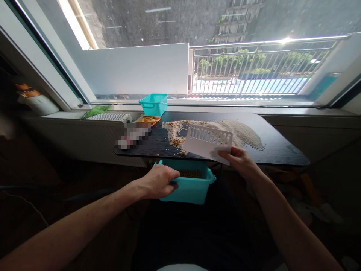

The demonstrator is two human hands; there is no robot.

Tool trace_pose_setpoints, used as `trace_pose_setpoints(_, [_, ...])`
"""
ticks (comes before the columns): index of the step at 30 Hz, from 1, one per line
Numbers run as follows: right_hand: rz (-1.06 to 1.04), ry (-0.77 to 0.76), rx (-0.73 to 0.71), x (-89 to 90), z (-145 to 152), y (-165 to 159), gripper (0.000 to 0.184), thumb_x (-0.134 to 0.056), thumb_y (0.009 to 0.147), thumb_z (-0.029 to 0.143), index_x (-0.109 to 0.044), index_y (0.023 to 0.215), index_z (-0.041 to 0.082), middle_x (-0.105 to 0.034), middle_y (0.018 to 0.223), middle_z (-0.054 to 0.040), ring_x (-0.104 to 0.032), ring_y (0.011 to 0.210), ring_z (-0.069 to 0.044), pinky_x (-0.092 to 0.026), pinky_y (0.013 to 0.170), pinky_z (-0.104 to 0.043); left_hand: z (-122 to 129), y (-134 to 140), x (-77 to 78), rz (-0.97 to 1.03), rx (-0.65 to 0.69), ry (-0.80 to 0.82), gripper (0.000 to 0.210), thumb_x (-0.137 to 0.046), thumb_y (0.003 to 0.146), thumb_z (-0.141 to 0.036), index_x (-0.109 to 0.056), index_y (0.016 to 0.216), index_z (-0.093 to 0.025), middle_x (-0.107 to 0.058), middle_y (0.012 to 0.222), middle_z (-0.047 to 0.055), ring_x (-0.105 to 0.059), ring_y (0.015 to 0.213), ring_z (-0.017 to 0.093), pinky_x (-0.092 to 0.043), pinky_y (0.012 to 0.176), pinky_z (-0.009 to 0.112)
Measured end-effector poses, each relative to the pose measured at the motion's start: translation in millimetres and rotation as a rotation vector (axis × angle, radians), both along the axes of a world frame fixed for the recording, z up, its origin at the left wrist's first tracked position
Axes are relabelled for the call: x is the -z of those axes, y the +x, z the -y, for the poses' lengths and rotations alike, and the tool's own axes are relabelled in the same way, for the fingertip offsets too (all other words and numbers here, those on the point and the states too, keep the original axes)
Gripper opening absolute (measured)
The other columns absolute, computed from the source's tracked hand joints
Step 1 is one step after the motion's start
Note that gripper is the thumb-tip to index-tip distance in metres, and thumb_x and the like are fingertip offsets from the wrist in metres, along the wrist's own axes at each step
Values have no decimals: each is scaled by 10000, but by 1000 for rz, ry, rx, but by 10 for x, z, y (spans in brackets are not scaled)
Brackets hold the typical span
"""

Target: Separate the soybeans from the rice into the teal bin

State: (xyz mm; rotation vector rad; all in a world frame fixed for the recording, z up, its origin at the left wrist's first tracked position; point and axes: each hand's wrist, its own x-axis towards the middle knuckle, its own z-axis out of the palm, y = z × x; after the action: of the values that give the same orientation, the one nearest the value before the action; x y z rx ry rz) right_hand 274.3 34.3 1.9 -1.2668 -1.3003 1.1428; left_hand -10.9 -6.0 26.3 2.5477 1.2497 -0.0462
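Observation:
My left hand (162, 180) is closed on the near rim of a turquoise plastic bin (188, 190), which sits below the table's front edge. Brown grains (190, 174) lie inside the bin. In my right hand (239, 160) is a flat white plastic scraper (204, 146) with a row of long slots, pinched at its right end and tilted above the tabletop. Behind and left of the scraper, yellow kernels mixed with white grains (173, 132) are spread on the dark table. A heap of white grains (241, 131) lies farther right.
The black table (279, 143) stands against a window with a railing (254, 71) outside. A second turquoise bin (154, 104) rests at its back left, near an orange packet (148, 119). A radiator (108, 117) with a green cloth (97, 110) is at the left.

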Motion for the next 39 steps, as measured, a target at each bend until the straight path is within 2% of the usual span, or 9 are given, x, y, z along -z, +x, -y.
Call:
trace_pose_setpoints(5, [-28, -40, -18, -5, 61, 19, 458, -850, 500, 547, -779, 811, 218, -770, 852, -39, -702, 817, -238, -551, 832, -400, 12, -28, -10, -2, -3, 2, 140, -588, 784, -265, -522, 677, -204, -656, 721, 7, -618, 691, 193, -367, 598, 261])
trace_pose_setpoints(11, [11, 3, -12, -4, 45, 26, 481, -834, 519, 567, -776, 836, 209, -769, 877, -51, -703, 827, -256, -560, 803, -409, 12, -24, -9, -10, -4, 7, 130, -589, 779, -264, -531, 680, -202, -663, 732, 13, -625, 711, 201, -378, 613, 265])
trace_pose_setpoints(15, [4, -21, -40, 6, 54, 25, 468, -833, 528, 564, -777, 831, 212, -771, 869, -51, -705, 823, -253, -563, 792, -400, 15, -20, -10, -9, -7, 5, 127, -583, 777, -264, -529, 679, -203, -658, 723, 13, -619, 699, 198, -369, 608, 265])
trace_pose_setpoints(21, [-45, -26, -18, 13, 29, 5, 462, -857, 481, 544, -780, 802, 221, -772, 842, -33, -697, 783, -223, -548, 823, -389, 10, -28, -5, -9, -1, 5, 133, -578, 780, -272, -529, 678, -203, -654, 721, 21, -614, 697, 202, -359, 602, 269])
trace_pose_setpoints(31, [-13, -37, -85, -8, 53, -19, 448, -836, 537, 541, -783, 845, 220, -772, 892, -47, -703, 816, -238, -560, 789, -376, 24, -42, -13, -15, 0, 8, 142, -580, 784, -267, -515, 672, -208, -664, 731, 18, -626, 710, 209, -370, 612, 276])
trace_pose_setpoints(36, [-9, -35, -39, -3, 72, 31, 479, -843, 500, 565, -784, 832, 224, -772, 861, -44, -706, 792, -248, -571, 768, -388, 33, -45, -16, -15, -7, 10, 139, -585, 779, -255, -516, 669, -208, -670, 736, 19, -632, 721, 213, -376, 620, 279])
trace_pose_setpoints(39, [12, -54, -48, -8, 119, 38, 438, -835, 542, 547, -787, 835, 224, -774, 887, -47, -708, 820, -256, -574, 774, -389, 29, -46, -11, -16, -10, 9, 131, -587, 776, -259, -527, 672, -208, -673, 736, 19, -635, 722, 213, -380, 622, 277])
